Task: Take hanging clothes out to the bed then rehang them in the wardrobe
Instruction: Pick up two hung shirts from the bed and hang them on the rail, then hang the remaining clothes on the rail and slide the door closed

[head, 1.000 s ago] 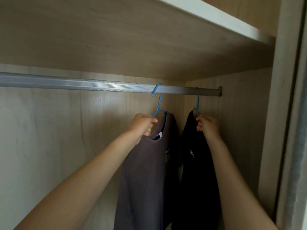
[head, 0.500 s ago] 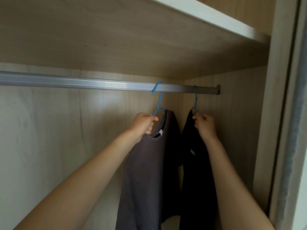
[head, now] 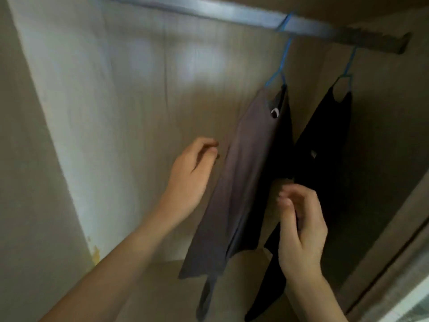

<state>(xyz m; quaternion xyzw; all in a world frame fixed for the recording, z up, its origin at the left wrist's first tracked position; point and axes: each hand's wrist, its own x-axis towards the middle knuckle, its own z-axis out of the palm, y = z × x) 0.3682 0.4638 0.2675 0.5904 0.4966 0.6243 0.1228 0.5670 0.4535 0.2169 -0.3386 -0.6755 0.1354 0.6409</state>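
Shirts, grey and black, hang on blue hangers from the rail; left hand and right hand loosely curled, holding nothing.

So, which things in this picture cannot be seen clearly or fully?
- Rail, head view: left end cut off by the top edge.
- Black shirt: print too small and blurred; lower part hidden behind the right hand.
- Grey shirt: far side hidden by its own fold.
- Left hand: fingertips motion-blurred, contact with the shirt unclear.
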